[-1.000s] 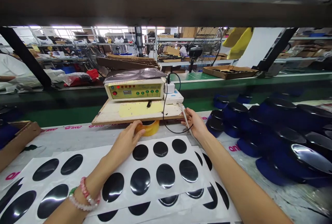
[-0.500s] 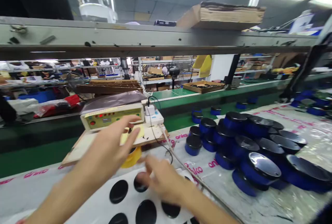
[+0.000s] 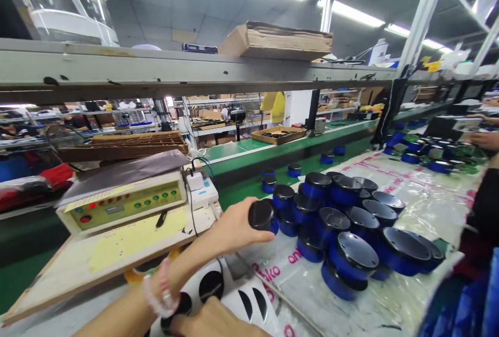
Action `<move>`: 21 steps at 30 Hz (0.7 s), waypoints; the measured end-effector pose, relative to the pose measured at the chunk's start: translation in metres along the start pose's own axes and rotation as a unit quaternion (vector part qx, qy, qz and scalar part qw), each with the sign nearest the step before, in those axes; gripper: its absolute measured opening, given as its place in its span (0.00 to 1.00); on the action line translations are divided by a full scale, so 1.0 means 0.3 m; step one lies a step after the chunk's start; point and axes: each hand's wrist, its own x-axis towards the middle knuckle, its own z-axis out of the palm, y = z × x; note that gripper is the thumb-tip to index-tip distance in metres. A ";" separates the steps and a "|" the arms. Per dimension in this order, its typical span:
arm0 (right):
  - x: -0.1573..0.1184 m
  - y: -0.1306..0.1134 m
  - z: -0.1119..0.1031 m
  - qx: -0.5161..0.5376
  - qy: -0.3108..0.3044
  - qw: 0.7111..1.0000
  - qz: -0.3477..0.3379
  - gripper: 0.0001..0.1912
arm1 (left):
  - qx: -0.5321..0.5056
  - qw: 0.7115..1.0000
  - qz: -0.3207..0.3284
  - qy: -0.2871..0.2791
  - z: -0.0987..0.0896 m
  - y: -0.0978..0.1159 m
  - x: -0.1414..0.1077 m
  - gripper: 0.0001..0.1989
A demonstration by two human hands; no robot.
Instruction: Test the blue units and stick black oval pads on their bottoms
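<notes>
L hand (image 3: 234,230): fingers clenched round black-topped blue tin (image 3: 261,216), held just left of stacked blue tins (image 3: 331,228) on plastic-covered surface (image 3: 424,207). R hand (image 3: 206,324) low at frame edge, by black-oval sticker sheet (image 3: 244,298); fingers: can't tell.
</notes>
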 end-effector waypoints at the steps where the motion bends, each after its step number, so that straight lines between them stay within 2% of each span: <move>1: 0.001 0.009 -0.007 0.003 0.009 1.000 -0.001 0.06 | -0.042 0.999 -0.008 0.006 -0.052 0.005 -0.062 0.30; 2: -0.001 0.018 -0.020 0.012 0.029 0.999 0.010 0.06 | -0.104 0.994 -0.020 0.007 -0.102 0.006 -0.134 0.31; 4: -0.011 0.028 -0.064 0.041 0.073 0.995 0.062 0.09 | -0.290 0.955 -0.058 0.032 -0.181 -0.005 -0.296 0.34; 6: -0.020 0.029 -0.125 0.068 0.114 0.986 0.100 0.09 | -0.434 0.888 -0.108 0.103 -0.222 -0.028 -0.459 0.36; 8: -0.016 0.017 -0.193 0.118 0.160 0.971 0.132 0.12 | -0.524 0.815 -0.167 0.184 -0.228 -0.061 -0.591 0.35; 11: 0.031 -0.027 -0.284 0.234 0.218 0.934 0.157 0.11 | -0.623 0.706 -0.208 0.266 -0.210 -0.123 -0.701 0.24; 14: 0.107 -0.089 -0.325 0.267 0.231 0.927 0.126 0.09 | -0.692 0.629 -0.197 0.295 -0.187 -0.188 -0.730 0.13; 17: 0.158 -0.130 -0.293 0.281 0.211 0.933 0.081 0.09 | -0.716 0.594 -0.217 0.295 -0.155 -0.236 -0.735 0.14; 21: 0.147 -0.139 -0.207 0.306 0.187 0.931 0.064 0.09 | -0.710 0.598 -0.234 0.288 -0.114 -0.270 -0.758 0.24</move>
